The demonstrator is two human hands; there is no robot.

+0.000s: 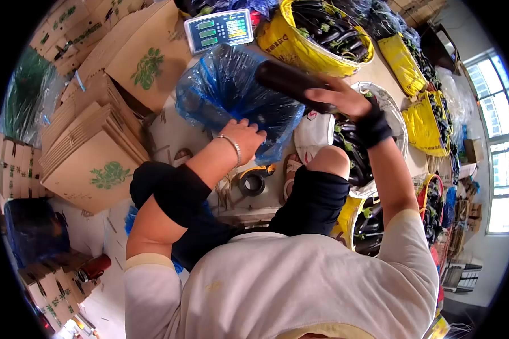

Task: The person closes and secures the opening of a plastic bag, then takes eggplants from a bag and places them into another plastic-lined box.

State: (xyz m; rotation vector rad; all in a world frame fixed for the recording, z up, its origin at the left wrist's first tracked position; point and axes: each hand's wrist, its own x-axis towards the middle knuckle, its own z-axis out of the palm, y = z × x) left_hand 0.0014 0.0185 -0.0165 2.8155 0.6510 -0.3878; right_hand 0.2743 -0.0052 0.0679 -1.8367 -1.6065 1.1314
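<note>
My right hand (pixel 345 97) holds a dark, glossy eggplant (pixel 285 83) by one end, above the right side of a blue plastic bag (pixel 209 90). The bag lies spread open in front of me, its inside dark. My left hand (pixel 244 137) rests at the bag's near edge, fingers bent over the film; what they grip, if anything, is hidden. Just right of the bag, partly under my right forearm, stands a white sack (pixel 315 133) of eggplants.
A digital scale display (pixel 219 31) stands behind the bag. Yellow sacks (pixel 277 42) of eggplants stand at the back and right. Flattened cardboard boxes (pixel 90 152) lean at the left. A tape roll (pixel 252 183) lies between my knees.
</note>
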